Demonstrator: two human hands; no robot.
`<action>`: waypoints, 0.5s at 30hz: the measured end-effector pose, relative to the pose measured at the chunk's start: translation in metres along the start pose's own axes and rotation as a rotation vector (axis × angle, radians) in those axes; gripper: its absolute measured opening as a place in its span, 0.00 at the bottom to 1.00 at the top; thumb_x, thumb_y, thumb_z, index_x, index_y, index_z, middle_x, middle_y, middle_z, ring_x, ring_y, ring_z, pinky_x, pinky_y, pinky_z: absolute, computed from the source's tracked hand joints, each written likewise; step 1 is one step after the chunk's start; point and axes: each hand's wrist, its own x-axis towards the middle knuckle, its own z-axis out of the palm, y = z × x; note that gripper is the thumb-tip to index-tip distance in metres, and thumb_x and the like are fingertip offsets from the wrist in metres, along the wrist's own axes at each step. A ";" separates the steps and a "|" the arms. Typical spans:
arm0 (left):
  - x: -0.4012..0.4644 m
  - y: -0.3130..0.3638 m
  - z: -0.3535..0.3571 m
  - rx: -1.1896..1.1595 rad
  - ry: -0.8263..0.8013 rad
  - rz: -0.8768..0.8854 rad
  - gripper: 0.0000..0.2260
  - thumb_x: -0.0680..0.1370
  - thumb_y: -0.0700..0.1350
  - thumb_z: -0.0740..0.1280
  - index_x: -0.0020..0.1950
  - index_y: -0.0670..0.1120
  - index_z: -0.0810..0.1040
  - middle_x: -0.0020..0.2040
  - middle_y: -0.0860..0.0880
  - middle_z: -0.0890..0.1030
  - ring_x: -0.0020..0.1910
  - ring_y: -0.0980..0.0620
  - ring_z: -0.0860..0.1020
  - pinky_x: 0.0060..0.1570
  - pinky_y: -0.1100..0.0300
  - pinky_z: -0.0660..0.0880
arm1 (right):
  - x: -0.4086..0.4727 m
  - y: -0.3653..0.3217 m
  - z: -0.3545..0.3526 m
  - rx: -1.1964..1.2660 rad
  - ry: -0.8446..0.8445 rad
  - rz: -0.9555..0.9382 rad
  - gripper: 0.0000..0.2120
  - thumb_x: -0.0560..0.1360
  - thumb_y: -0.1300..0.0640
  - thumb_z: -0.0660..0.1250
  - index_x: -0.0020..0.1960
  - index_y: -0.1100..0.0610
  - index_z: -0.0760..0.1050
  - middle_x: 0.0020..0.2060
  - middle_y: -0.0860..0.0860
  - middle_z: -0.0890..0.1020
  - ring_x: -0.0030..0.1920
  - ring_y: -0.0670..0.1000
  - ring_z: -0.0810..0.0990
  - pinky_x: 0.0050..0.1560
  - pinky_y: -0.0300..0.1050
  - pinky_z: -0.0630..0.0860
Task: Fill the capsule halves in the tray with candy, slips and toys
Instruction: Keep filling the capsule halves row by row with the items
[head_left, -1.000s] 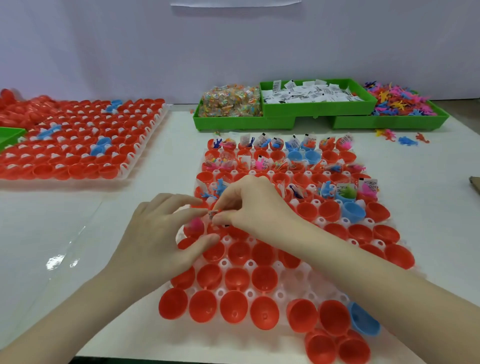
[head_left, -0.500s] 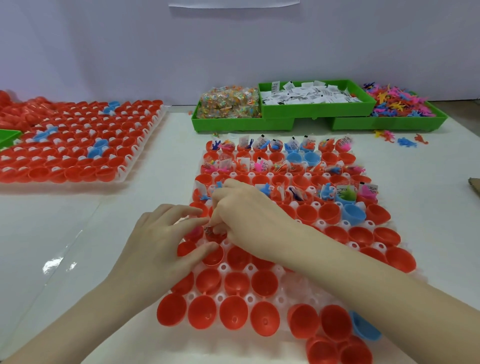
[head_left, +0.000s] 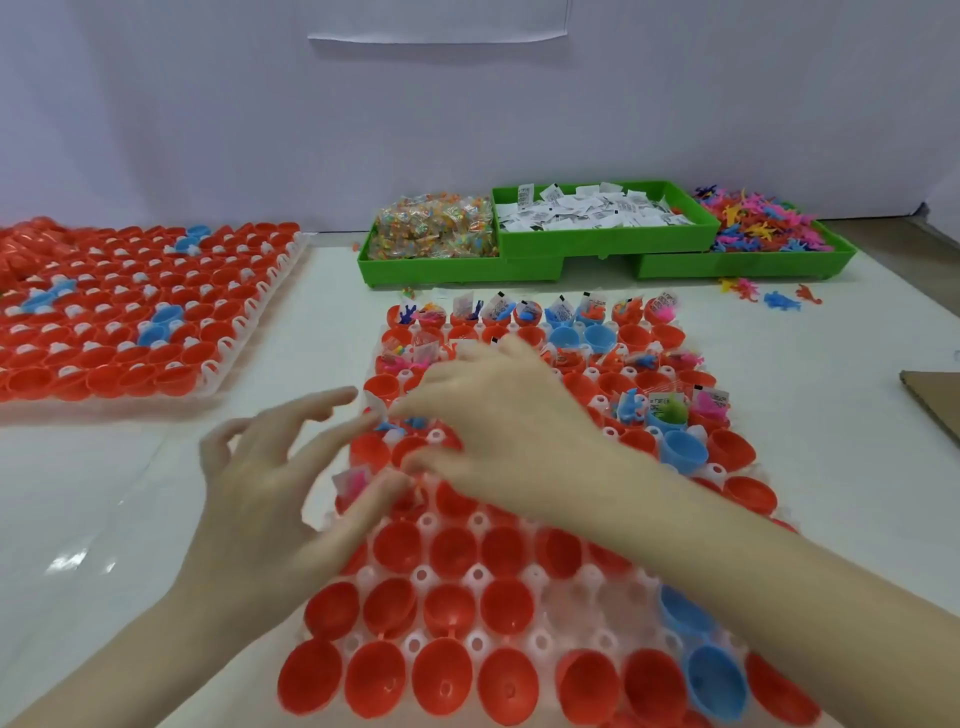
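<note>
White tabletop is carrying the tray (head_left: 719, 473) mid-frame; both hands, left hand (head_left: 270, 483) and right hand (head_left: 498, 426), are hovering spread-fingered, holding nothing, likely reaching for fillings

The red cups (head_left: 452, 551) in the tray (head_left: 571, 597) look like smooth, shiny plastic. The blue cups (head_left: 683, 452) look the same. The tray is milky, see-through plastic. At 10 o'clock a second tray (head_left: 244, 332) looks like the same plastic. At 12 o'clock the green bins (head_left: 597, 244) are hard plastic, a bit shiny. The candy (head_left: 434, 231) sits in clear, crinkly wrappers. The slips (head_left: 587, 210) look like white paper, not shiny. At 1 o'clock the toys (head_left: 758, 226) look like soft rubbery plastic. The tabletop (head_left: 104, 493) has a smooth, shiny white cover. At 3 o'clock is dull brown cardboard (head_left: 935, 400).
</note>
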 end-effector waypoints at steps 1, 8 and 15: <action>0.007 -0.003 0.000 -0.022 0.041 -0.024 0.24 0.74 0.66 0.55 0.54 0.51 0.79 0.56 0.53 0.75 0.56 0.57 0.70 0.58 0.60 0.55 | 0.000 0.008 -0.009 0.048 0.033 0.049 0.14 0.74 0.46 0.65 0.57 0.47 0.78 0.49 0.45 0.80 0.51 0.48 0.71 0.50 0.44 0.54; 0.113 -0.028 0.029 -0.177 0.124 -0.171 0.14 0.78 0.49 0.64 0.48 0.39 0.81 0.50 0.45 0.78 0.53 0.47 0.74 0.55 0.58 0.65 | 0.003 0.151 -0.051 0.028 0.304 0.544 0.10 0.75 0.51 0.65 0.46 0.55 0.82 0.40 0.47 0.82 0.39 0.47 0.74 0.46 0.43 0.69; 0.228 -0.065 0.095 -0.064 -0.264 -0.308 0.18 0.81 0.51 0.56 0.60 0.39 0.75 0.59 0.40 0.77 0.57 0.42 0.74 0.51 0.56 0.67 | -0.010 0.282 -0.029 -0.098 0.254 1.031 0.14 0.78 0.62 0.54 0.58 0.63 0.74 0.55 0.63 0.78 0.55 0.62 0.75 0.49 0.50 0.71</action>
